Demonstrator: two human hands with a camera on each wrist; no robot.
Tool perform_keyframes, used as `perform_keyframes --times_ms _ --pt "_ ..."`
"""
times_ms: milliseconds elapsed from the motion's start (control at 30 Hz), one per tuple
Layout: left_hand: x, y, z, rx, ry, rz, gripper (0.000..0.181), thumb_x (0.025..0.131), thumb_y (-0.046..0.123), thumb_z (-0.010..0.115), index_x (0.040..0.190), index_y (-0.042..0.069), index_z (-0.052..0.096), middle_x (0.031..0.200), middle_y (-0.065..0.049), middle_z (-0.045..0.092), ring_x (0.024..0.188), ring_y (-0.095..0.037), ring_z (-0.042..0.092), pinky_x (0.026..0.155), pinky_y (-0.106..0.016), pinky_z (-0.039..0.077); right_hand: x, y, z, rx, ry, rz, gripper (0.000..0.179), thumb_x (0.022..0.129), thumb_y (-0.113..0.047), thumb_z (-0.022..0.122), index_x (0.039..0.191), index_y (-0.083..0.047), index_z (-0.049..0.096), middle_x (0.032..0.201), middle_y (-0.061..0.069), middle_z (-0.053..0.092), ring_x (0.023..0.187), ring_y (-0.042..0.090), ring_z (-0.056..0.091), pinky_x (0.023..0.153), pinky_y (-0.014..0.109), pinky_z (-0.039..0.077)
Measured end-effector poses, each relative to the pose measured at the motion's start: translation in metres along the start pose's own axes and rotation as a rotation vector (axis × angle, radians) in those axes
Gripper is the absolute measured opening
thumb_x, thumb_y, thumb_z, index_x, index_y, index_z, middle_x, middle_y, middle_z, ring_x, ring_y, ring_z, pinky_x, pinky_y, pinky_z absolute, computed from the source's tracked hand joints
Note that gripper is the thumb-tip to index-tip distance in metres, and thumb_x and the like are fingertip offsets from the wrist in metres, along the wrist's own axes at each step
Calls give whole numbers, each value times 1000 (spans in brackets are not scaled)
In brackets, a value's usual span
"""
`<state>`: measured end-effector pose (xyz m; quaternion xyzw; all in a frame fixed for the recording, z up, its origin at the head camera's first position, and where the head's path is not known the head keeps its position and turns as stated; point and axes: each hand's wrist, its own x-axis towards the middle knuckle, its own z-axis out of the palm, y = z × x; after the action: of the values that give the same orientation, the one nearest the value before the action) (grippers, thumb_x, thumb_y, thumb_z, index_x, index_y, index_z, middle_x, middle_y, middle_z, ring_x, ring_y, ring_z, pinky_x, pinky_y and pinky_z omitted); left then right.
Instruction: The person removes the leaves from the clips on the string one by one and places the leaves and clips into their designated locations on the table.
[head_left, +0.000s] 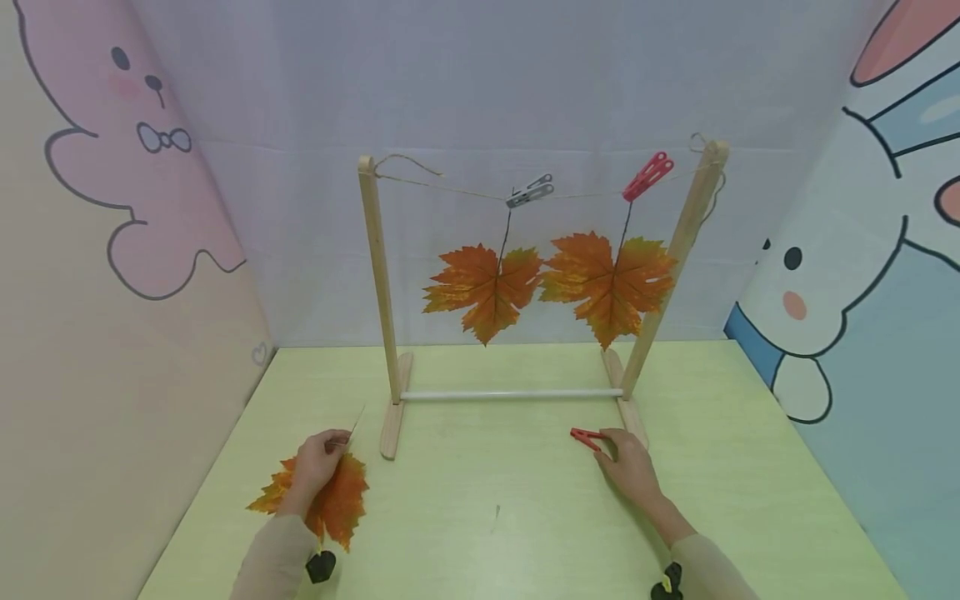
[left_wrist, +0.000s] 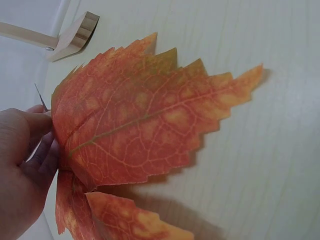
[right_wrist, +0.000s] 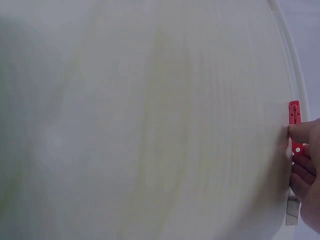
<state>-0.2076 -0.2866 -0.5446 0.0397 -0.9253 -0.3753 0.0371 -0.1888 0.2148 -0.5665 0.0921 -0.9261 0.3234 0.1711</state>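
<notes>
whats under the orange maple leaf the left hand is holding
Under the orange maple leaf, gripped near its stem by the left hand, lies the pale green tabletop with the leaf's shadow. A second leaf lobe shows below it; whatever lies beneath stays covered.

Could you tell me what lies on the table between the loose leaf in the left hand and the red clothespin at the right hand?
In the head view, only bare green table separates the loose leaf from the red clothespin; the rack's left wooden foot stands just behind that stretch.

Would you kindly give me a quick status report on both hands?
Left hand grips orange leaf on table. Right hand pinches red clothespin. Nothing in the way.
</notes>
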Motion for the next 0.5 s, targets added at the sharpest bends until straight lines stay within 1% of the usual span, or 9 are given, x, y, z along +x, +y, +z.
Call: perform_keyframes --times_ms 167,300,500 --pt "0 0 6 1 -21 -34 22 86 -4 53 106 -7 61 97 -20 64 91 -31 58 83 -48 46 0 0 -1 -1 -4 15 34 70 -2 74 99 8 62 96 20 63 91 36 58 79 48 46" --pt "0 1 8 -25 -13 -36 22 85 -6 53 105 -8 61 96 -21 63 91 -32 58 84 -47 46 1 -1 -2 -2 -4 24 34 70 -2 74 100 8 62 96 20 63 92 36 57 80 48 46" --pt "-1 3 7 -17 1 -57 21 84 -5 56 104 -8 62 93 -19 64 86 -30 59 81 -46 48 1 -3 -2 -2 -16 20 33 70 -2 73 99 9 62 96 21 63 91 37 57 79 48 46"
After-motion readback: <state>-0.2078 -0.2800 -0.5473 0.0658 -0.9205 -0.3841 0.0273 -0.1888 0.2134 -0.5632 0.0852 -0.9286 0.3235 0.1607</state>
